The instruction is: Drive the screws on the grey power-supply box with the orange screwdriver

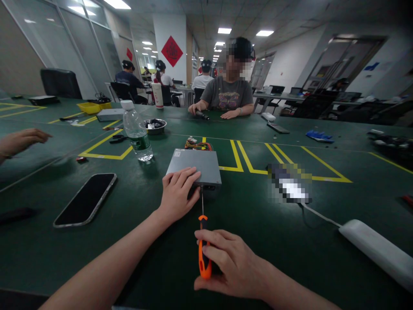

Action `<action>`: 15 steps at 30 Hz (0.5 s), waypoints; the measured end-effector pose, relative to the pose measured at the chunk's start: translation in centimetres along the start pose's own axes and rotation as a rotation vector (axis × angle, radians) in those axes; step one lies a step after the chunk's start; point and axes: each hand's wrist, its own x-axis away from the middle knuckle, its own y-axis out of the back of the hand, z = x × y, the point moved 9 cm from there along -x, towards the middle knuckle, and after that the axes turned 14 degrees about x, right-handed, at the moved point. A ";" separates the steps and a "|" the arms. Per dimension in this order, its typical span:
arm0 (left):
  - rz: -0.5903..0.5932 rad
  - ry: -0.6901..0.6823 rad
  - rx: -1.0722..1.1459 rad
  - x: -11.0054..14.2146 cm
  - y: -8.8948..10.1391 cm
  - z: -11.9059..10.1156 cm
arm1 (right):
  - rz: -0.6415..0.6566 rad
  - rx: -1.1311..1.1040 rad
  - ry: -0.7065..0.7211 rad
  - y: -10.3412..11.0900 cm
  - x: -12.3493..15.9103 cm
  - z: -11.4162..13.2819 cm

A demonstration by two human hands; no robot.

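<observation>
A grey metal computer power supply [208,165] lies on the green table in front of me, its bundle of coloured cables [198,145] at the far side. My left hand [178,191] steadies its near left corner, fingers over the top and thumb against the near face. In my right hand [230,260] is a screwdriver with an orange and black handle [204,221], held between fingers and thumb. Its thin shaft points away from me, and the tip meets the near face beside the socket. Whatever the tip touches is too small to make out.
Left of the power supply stand a water bottle [137,133] and a metal bowl [155,126]; a phone [85,200] lies nearer. Another person's hand [24,141] reaches in at left. Right are a blurred lit device [290,185] and white power bank-like block [376,249]. A person [226,94] sits opposite.
</observation>
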 end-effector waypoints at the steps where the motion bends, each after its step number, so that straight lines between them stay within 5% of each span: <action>1: -0.002 0.000 0.002 0.0 0.0 0.0 | 0.028 0.006 0.014 -0.1 -0.1 0.1; 5: -0.006 0.000 0.007 0.0 -0.1 0.0 | 0.103 0.084 0.067 -0.7 -0.1 0.6; 11: -0.015 -0.007 -0.002 0.1 0.0 0.1 | -0.029 0.067 0.055 -0.2 0.3 0.4; 15: -0.018 -0.009 -0.014 0.1 -0.1 0.0 | 0.071 0.035 0.047 -0.7 0.0 0.3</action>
